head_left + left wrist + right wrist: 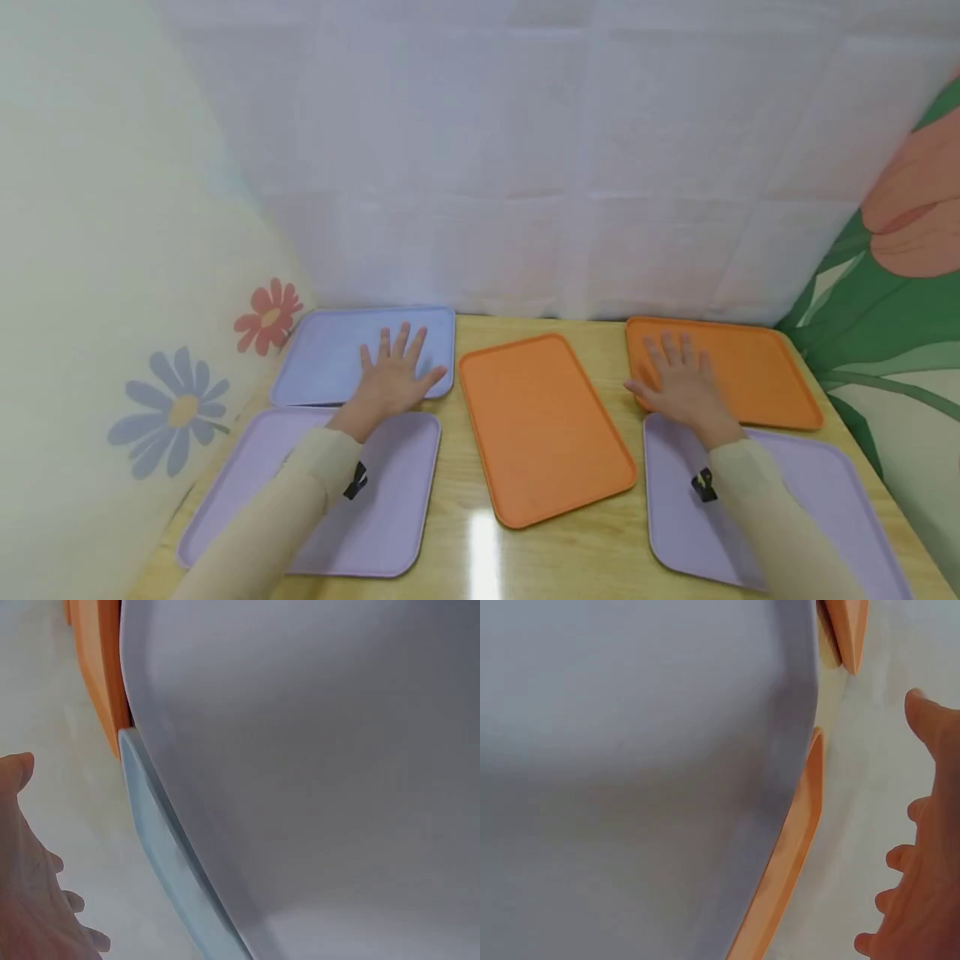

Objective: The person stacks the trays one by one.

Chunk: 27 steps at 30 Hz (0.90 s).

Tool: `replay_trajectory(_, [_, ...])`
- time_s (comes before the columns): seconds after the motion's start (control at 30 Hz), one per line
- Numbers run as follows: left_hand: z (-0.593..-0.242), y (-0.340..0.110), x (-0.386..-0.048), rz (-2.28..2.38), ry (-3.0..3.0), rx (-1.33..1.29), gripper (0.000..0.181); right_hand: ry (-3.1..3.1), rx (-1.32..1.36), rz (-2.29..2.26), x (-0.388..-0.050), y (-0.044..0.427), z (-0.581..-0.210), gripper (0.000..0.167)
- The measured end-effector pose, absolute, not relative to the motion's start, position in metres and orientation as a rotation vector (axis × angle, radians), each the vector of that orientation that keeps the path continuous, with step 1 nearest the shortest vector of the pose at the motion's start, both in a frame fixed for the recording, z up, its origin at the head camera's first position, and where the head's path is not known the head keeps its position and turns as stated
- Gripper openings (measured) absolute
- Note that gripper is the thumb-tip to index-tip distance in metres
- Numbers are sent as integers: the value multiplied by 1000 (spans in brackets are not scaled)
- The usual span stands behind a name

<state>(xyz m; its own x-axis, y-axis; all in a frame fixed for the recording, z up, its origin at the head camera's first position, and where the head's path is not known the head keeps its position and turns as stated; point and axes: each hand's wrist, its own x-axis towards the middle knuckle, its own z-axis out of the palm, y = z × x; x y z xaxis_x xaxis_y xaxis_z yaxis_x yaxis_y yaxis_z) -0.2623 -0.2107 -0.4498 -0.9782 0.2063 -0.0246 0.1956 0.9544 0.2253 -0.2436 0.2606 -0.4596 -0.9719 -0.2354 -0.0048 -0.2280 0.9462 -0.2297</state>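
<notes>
My left hand [392,382] is held palm down with its fingers spread, over the near right part of the blue tray [330,350]. Below that forearm lies a purple tray [382,525]. On the other side, my right hand [684,385] has its fingers spread too, above the left part of an orange tray [757,375]. A second purple tray [817,475] sits under the right forearm. Between the hands an orange tray [547,425] lies at a slant. Neither hand holds anything. In both wrist views the hands appear raised above the trays.
The trays lie on a light wooden table [457,550]. A white cloth [510,167] hangs behind the table's far edge. Flower-painted panels stand at the left [90,250] and right, close to the outer trays. Each wrist carries a small black device.
</notes>
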Motion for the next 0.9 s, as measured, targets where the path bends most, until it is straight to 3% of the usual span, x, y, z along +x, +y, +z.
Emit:
replay_trajectory(0.47, [-453, -176, -248, 421, 3109, 388, 85, 3117, -589, -468, -254, 230, -460, 85])
replay_trajectory(0.9, [-451, -143, -234, 801, 2815, 150, 88, 2924, -595, -678, -264, 209, -463, 78])
